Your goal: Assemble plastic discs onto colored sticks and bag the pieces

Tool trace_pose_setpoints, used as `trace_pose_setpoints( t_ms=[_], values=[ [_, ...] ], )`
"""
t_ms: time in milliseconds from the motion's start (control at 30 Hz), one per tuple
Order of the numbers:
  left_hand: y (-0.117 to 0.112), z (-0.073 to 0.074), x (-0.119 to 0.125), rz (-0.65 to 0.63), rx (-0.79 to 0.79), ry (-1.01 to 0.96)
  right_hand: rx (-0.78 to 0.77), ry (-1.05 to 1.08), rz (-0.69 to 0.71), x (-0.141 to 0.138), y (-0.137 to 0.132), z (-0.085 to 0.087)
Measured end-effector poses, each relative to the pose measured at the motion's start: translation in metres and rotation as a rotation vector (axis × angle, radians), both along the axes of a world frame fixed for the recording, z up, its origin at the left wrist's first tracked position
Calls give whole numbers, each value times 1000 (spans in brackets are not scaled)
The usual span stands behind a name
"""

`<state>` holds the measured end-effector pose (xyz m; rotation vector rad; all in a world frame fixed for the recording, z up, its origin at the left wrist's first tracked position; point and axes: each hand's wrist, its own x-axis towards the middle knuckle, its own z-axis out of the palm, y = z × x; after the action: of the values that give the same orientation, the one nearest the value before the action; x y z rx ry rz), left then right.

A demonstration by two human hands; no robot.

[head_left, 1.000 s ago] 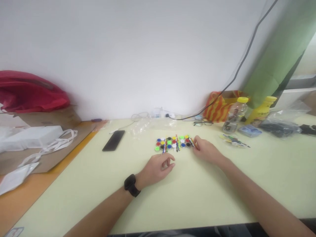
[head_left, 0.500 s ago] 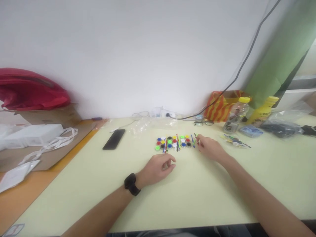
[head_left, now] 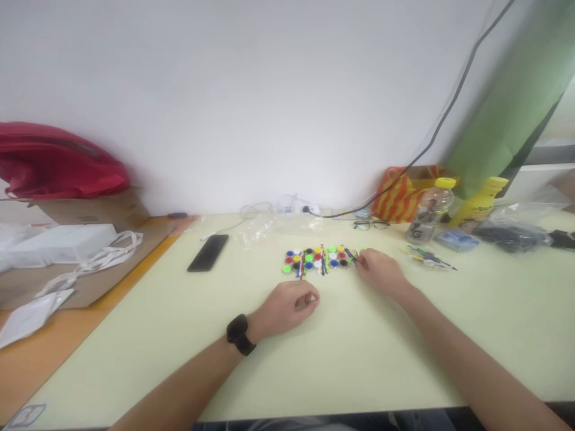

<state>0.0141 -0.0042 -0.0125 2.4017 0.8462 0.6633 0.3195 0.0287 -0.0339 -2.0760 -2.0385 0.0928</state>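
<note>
Small round coloured pieces (head_left: pixel 333 256) lie in grouped rows on the pale table. Thin plastic arrows (head_left: pixel 323 263) in several colours lie between the groups. At the right end of the rows, my right hand (head_left: pixel 380 270) has its fingers pinched at a small dark arrow (head_left: pixel 351 257); its fingertips are partly hidden. My left hand (head_left: pixel 287 306) rests in front of the rows, a black watch on its wrist. Its fingers are curled, thumb and forefinger together, with nothing visible in them. More arrows lie in a loose pile (head_left: pixel 429 258) to the right.
A black phone (head_left: pixel 208 252) lies left of the rows. Glasses (head_left: pixel 371 225), a clear bottle (head_left: pixel 431 209), a yellow bottle (head_left: pixel 480 203) and a blue box (head_left: pixel 457 239) stand or lie at the back right. White boxes (head_left: pixel 67 244) and cardboard (head_left: pixel 96 278) occupy the left.
My right hand has shifted slightly left and down, and the arrows by its fingertips lie at a different slant. The thumb and forefinger of my left hand have come together.
</note>
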Motion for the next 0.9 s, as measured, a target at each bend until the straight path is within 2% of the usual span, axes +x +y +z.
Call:
trace_pose_setpoints(
  t_ms=[400, 467, 567, 667, 900],
  values=[
    [0, 1, 1, 5, -17, 21, 53, 58, -35, 3, 1, 2],
    [1, 0, 0, 0, -15, 23, 102, 113, 19, 2, 1, 2],
    [1, -1, 0, -3, -9, 19, 269, 278, 145, 0, 2, 0],
    [2, -1, 0, 1, -6, 14, 408, 434, 192, -3, 3, -2],
    [2, 0, 2, -24, 12, 29, 448, 550, 195, -6, 4, 1]
  ],
)
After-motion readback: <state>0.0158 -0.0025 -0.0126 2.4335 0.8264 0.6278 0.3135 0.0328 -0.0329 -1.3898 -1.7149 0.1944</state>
